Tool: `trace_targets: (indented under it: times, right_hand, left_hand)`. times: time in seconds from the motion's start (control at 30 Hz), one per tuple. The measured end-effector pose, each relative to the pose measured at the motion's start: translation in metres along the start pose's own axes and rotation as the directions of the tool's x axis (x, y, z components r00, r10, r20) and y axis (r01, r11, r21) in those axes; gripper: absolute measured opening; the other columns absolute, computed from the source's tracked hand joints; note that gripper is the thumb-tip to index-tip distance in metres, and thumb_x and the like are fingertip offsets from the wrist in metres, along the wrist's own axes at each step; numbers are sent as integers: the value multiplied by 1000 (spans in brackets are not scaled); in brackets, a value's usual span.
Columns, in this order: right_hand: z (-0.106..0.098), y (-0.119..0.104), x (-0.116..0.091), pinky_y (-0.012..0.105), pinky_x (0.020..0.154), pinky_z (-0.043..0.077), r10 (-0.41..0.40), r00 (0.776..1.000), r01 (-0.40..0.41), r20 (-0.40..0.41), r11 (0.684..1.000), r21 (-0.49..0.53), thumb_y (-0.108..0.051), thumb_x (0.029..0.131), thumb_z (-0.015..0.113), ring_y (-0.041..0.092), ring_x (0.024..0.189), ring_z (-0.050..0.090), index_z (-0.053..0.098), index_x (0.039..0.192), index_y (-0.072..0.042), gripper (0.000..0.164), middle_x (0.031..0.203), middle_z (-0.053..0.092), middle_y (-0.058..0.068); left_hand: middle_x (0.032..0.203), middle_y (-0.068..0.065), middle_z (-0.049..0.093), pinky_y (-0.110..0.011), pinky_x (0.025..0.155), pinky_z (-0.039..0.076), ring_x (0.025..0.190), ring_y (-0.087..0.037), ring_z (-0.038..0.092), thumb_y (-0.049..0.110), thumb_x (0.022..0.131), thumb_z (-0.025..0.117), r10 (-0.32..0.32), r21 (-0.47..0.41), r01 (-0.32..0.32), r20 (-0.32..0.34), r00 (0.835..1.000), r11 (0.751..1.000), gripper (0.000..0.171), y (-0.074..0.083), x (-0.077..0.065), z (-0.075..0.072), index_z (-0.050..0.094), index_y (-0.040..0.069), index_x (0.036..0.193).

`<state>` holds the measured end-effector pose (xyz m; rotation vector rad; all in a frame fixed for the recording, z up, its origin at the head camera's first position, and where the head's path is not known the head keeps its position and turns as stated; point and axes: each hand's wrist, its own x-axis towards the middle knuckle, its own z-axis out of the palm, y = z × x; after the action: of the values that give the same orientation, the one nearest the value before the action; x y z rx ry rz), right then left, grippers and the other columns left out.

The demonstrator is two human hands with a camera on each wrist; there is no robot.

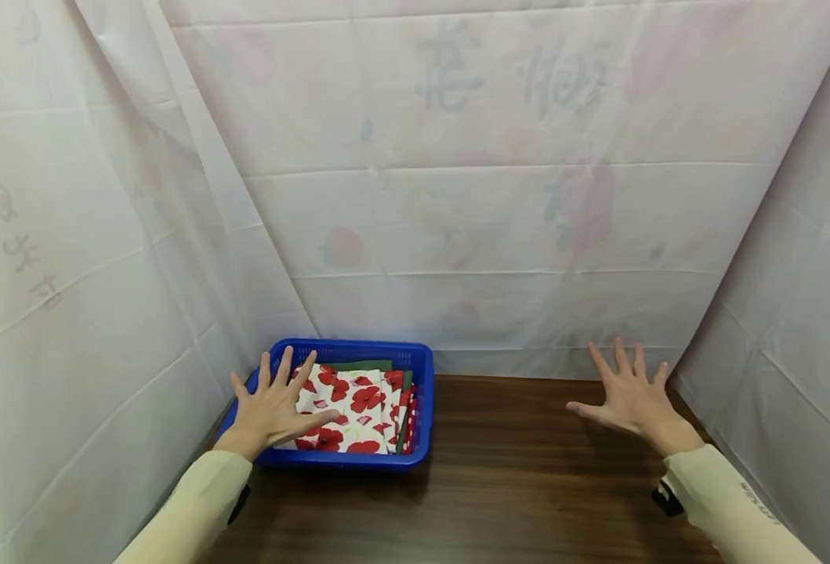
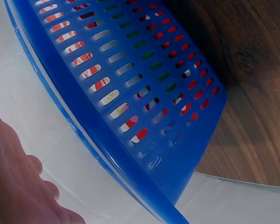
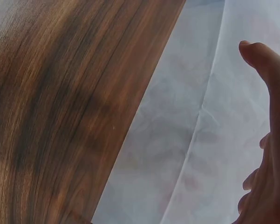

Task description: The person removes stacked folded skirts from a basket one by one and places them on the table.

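Observation:
A blue plastic basket (image 1: 420, 407) with slotted walls stands at the left of the table. Folded cloths fill it: a white one with red flowers (image 1: 349, 407) lies on top, and green and red-dotted cloth edges show behind and to its right. My left hand (image 1: 270, 407) is spread over the basket's left side, its fingers straight and holding nothing. In the left wrist view, the basket's slotted wall (image 2: 130, 79) fills the middle, with the hand beside its rim. My right hand (image 1: 633, 399) hovers spread and bare above the table's right side.
The dark wooden table (image 1: 513, 454) runs up to a white printed curtain (image 1: 499, 235) at the back. More white curtain hangs along the left side (image 1: 104, 274) and the right side (image 1: 795, 313).

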<state>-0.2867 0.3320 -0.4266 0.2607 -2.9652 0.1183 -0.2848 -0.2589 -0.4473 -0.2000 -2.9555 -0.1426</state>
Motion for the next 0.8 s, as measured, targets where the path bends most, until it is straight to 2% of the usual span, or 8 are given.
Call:
trace_targets:
  times: [0.17, 0.37, 0.57, 0.8]
  right_hand:
    - [-2, -5, 4, 91, 102, 1, -15, 1000, 15, -6, 1000, -16, -82, 83, 59, 69, 147, 0, 3, 167, -17, 120, 166, 3, 38]
    - [-3, -12, 7, 91, 103, 2, -24, 1000, 24, 5, 999, -24, -82, 83, 59, 68, 148, 2, 5, 167, -18, 119, 166, 4, 37]
    - [-7, -27, 15, 89, 106, 4, -47, 999, 47, 9, 998, -36, -83, 83, 59, 67, 148, 5, 15, 166, -13, 117, 166, 9, 37]
    - [-19, -53, 32, 85, 107, 20, -101, 995, 100, -19, 994, -40, -78, 85, 61, 65, 148, 15, 15, 166, -11, 115, 166, 12, 37]
  left_hand:
    - [171, -24, 8, -89, 101, -13, 153, -60, 1, 92, 78, 48, 2, -10, -2, 5, 1000, 1000, 115, -4, 1, -5, 12, 29, 167]
    - [172, -24, 5, -89, 101, -13, 152, -61, 1, 89, 79, 50, 5, -17, -5, 0, 1000, 1000, 114, -13, 3, -15, 9, 28, 167]
    - [171, -25, 5, -90, 102, -12, 152, -62, 0, 89, 80, 49, 24, -23, -23, 24, 999, 999, 114, -21, 5, -21, 7, 28, 167]
    - [171, -26, 5, -91, 103, -3, 151, -63, -1, 84, 83, 54, 40, -105, -36, 30, 999, 994, 114, -32, 11, -38, -2, 30, 167]
